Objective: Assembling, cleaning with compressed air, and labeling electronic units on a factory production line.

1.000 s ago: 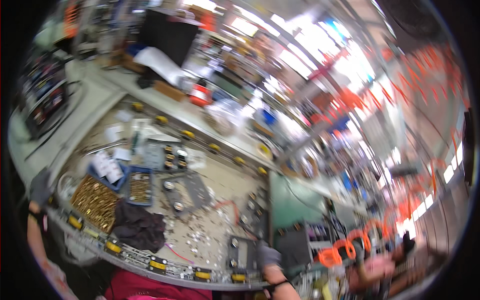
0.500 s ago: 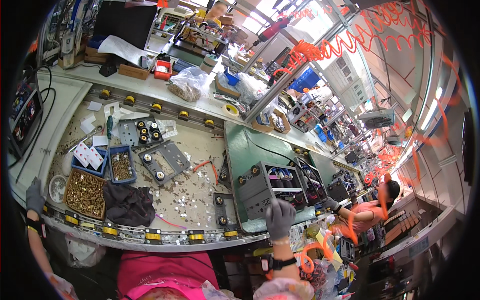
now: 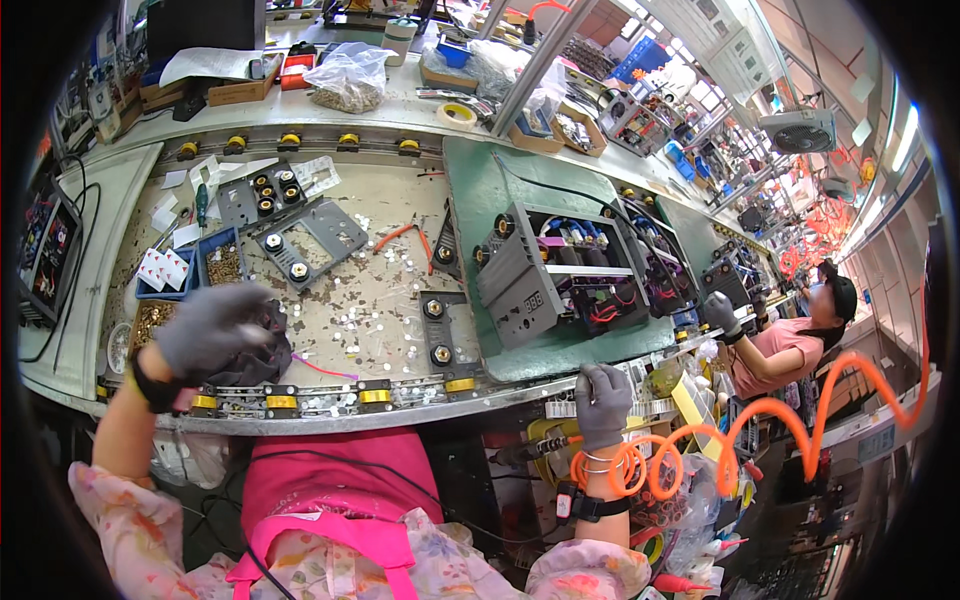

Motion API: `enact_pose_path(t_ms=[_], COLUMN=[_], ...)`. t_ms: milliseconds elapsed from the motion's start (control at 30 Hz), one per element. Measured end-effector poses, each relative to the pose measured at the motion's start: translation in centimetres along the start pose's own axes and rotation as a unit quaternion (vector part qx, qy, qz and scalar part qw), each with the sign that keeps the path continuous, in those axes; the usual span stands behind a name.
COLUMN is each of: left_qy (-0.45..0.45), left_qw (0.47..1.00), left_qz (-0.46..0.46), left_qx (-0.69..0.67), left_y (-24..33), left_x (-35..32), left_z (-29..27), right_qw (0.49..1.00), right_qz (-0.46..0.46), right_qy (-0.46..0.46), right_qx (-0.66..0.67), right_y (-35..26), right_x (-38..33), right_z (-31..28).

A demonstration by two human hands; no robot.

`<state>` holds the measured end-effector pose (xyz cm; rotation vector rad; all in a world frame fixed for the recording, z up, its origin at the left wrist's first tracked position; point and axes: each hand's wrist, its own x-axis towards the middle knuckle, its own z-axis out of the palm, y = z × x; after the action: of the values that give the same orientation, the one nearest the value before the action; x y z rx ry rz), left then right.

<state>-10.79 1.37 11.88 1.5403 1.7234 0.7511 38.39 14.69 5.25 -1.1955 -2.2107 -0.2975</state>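
My left hand (image 3: 215, 330), in a grey glove, hovers with fingers stretched out over a dark cloth (image 3: 262, 365) and a box of brass screws (image 3: 150, 322), partly covering both. No object shows in it. My right hand (image 3: 602, 400), also gloved, is at the near edge of a green board (image 3: 560, 360). Its fingers are curled, and whatever they hold, if anything, is hidden. On that board stands a grey metal-cased device (image 3: 545, 285) with its side uncovered, showing wires and circuit parts. Grey panels with black terminals (image 3: 312, 243) lie on the worn worktop to its left.
A blue bin of screws (image 3: 222, 262) and a green-handled screwdriver (image 3: 201, 203) are at the left. An orange coiled hose (image 3: 740, 440) hangs by my right arm. A co-worker in a pink top (image 3: 780, 350) reaches toward the line. Yellow rollers (image 3: 375, 393) edge the bench.
My left hand has moved right from the bench's left edge to above the cloth and screw box. My right hand has moved down and right, away from the device's front. The whole view has shifted.
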Motion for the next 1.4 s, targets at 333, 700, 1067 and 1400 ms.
enact_pose_path(t_ms=[333, 700, 1067, 1400], left_qy=[-0.32, -0.05, -0.138, -0.037], left_qw=[0.931, 0.882, 0.94, 0.902], left_qz=[0.17, 0.459, 0.287, 0.367], left_qx=[-0.048, -0.097, -0.12, -0.225], left_y=[11.0, 9.2, 22.4, 23.3], left_x=[6.7, 10.5, 11.8, 10.6], left_z=[31.8, 43.8, 30.3, 22.5], right_qw=[0.984, 0.936, 0.856, 0.837], right_qz=[0.061, 0.011, 0.347, 0.309], right_qy=[0.036, -0.154, 0.167, 0.29], right_qx=[0.162, 0.317, 0.345, 0.345], right_y=[-1.6, -4.8, -8.0, -4.8], right_x=[1.5, 1.0, -8.5, 0.4], right_z=[-0.8, -4.1, -7.8, -2.2])
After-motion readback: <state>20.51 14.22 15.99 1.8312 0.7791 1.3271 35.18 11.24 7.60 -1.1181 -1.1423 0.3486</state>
